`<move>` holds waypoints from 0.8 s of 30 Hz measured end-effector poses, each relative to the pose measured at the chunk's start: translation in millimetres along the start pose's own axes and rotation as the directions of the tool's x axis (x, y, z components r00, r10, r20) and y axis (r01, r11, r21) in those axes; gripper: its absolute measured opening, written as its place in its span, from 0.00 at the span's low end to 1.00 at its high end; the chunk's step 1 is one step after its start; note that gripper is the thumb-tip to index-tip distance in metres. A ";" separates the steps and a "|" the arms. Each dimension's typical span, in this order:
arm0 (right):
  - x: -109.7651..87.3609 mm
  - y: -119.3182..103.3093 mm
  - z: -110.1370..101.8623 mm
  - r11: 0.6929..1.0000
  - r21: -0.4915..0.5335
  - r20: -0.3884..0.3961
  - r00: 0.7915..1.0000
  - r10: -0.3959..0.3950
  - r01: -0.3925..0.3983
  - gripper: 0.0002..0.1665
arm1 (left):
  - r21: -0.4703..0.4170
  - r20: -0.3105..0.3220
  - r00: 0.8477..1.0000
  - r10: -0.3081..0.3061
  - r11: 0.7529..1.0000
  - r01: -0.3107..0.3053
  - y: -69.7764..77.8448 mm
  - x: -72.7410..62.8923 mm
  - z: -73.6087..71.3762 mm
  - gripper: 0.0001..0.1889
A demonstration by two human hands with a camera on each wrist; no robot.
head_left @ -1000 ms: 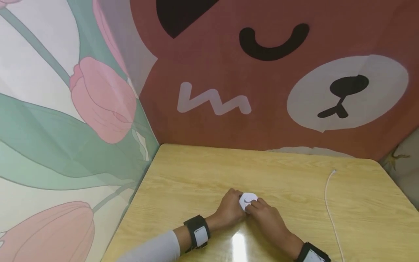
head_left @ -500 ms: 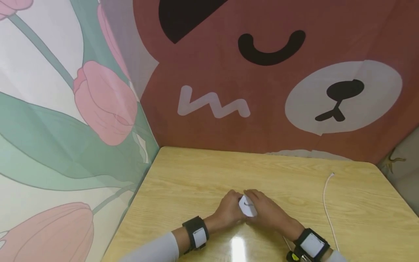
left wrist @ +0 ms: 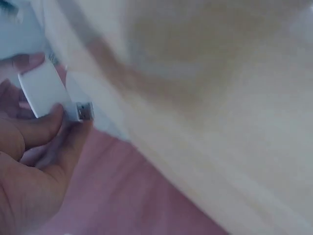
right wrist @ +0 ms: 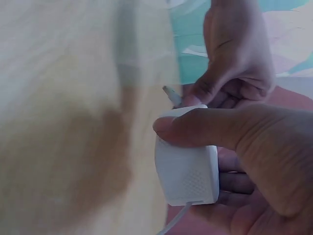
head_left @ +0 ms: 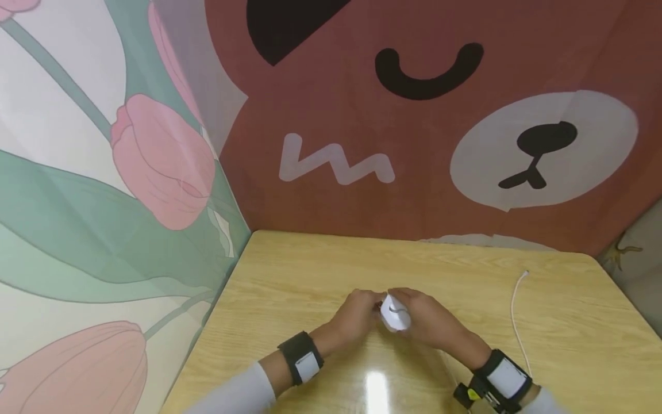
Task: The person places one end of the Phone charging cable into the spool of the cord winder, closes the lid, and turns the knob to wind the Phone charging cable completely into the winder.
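Both hands meet over the table around a white, flat-sided plastic device (head_left: 396, 317), which shows a curved mark in the head view. My right hand (head_left: 437, 322) grips it from the right; in the right wrist view its thumb (right wrist: 195, 128) lies across the casing. A thin cable (right wrist: 175, 221) leaves the casing's lower end. My left hand (head_left: 353, 317) is close against the device's left side. In the left wrist view, its thumb and finger pinch a USB plug (left wrist: 84, 111) with a bare metal end.
A white cable (head_left: 517, 322) lies along the right part of the wood-grain table (head_left: 289, 270), its small tip toward the back edge. A bear-print cloth (head_left: 336, 207) hangs behind; a tulip-print one (head_left: 165, 161) covers the left side.
My right hand has gone from fingertips on top of the device to holding its right side. Both hands have risen slightly in the head view, and the device has turned.
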State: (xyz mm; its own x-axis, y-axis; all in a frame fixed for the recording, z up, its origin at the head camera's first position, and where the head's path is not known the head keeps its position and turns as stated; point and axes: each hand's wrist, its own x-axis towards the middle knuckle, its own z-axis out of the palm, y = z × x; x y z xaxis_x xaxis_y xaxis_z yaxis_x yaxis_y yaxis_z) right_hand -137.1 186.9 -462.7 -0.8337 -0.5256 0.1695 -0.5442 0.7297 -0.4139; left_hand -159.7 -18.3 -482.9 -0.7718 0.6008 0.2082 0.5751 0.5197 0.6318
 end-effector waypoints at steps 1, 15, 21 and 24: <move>1.4 -1.9 -4.6 1.000 0.005 0.001 1.000 -0.004 0.004 0.46 | -0.028 -0.002 1.000 -0.011 1.000 0.011 0.9 2.0 -4.4 0.19; 15.9 -15.5 -40.4 0.998 -0.068 -0.037 0.999 -0.020 0.018 0.47 | 0.122 -0.067 0.996 -0.061 0.990 0.069 0.3 4.7 -37.0 0.15; 18.2 -9.9 -58.2 0.998 -0.061 -0.057 0.998 0.025 -0.028 0.48 | 0.272 -0.103 0.994 -0.034 0.960 0.062 -19.7 -8.4 -44.0 0.17; 18.4 -7.9 -67.3 0.996 -0.059 -0.065 0.996 0.056 -0.060 0.48 | 0.281 -0.104 0.993 -0.063 0.956 0.090 -29.8 -13.2 -47.4 0.17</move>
State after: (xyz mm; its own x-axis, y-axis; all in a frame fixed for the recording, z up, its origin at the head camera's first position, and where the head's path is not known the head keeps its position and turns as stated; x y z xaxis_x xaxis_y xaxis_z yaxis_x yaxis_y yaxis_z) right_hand -154.5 200.9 -396.1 -0.8674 -0.4541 0.2034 -0.4975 0.7846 -0.3700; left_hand -179.5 -70.5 -469.1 -0.8305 0.5003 0.2449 0.5562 0.7212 0.4129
